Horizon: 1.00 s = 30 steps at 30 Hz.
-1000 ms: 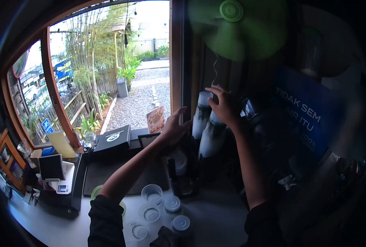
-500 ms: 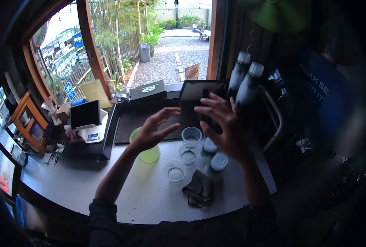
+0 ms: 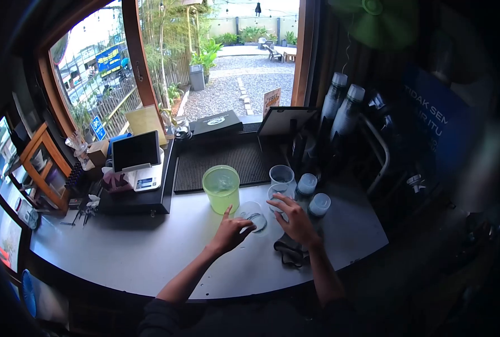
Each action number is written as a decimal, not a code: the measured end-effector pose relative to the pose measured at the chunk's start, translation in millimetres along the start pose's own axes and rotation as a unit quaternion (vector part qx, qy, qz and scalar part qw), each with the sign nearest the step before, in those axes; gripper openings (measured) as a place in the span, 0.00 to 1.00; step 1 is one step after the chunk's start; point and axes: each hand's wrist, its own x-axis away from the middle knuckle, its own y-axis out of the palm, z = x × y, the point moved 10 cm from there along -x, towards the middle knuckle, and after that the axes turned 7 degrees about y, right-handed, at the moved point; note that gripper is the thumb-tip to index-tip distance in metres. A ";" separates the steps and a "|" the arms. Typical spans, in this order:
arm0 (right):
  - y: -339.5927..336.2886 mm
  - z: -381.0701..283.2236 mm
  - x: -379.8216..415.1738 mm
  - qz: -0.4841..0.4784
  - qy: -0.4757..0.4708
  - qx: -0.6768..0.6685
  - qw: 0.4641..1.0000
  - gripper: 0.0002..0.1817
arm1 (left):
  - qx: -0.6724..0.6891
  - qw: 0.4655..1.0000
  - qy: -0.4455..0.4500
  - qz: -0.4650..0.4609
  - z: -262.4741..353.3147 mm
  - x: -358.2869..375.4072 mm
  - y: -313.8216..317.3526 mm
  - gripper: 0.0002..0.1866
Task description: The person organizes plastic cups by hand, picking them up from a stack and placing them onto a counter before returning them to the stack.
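My left hand [image 3: 231,233] is beside the nearest clear plastic cup [image 3: 257,220]. Its index finger points up and its thumb reaches toward the cup's side; contact I cannot make out. Over the front of a second clear cup [image 3: 278,192] is my right hand [image 3: 296,223], fingers spread and slightly bent. A third clear cup [image 3: 282,175] stands behind that one. Left of the cups is a lime-green translucent bucket [image 3: 222,194]. Two small white-lidded containers [image 3: 307,184] are to the right. A dark crumpled cloth [image 3: 289,253] lies beneath my right wrist.
A black ribbed mat [image 3: 222,163] covers the counter's back. At left a tablet [image 3: 135,151] stands on a black cash drawer [image 3: 132,205]. Tall stacks of cups [image 3: 334,98] rise at the back right, near a curved metal rail [image 3: 380,149].
Both hands have come down from above the mat to the clear cups. The view has shifted, so the counter items appear farther right.
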 end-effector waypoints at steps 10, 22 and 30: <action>-13.9 -16.3 35.5 0.080 0.000 -0.226 0.971 0.43 | 0.704 0.686 -0.152 0.108 -4.4 -4.4 -26.3 0.19; -89.2 24.8 72.3 0.301 0.119 -0.265 0.908 0.42 | 0.684 0.729 0.025 -0.018 92.2 -55.0 -12.0 0.21; -164.1 70.1 106.4 0.517 0.066 -0.303 0.798 0.44 | 0.802 0.593 0.007 -0.077 153.0 -121.1 1.9 0.33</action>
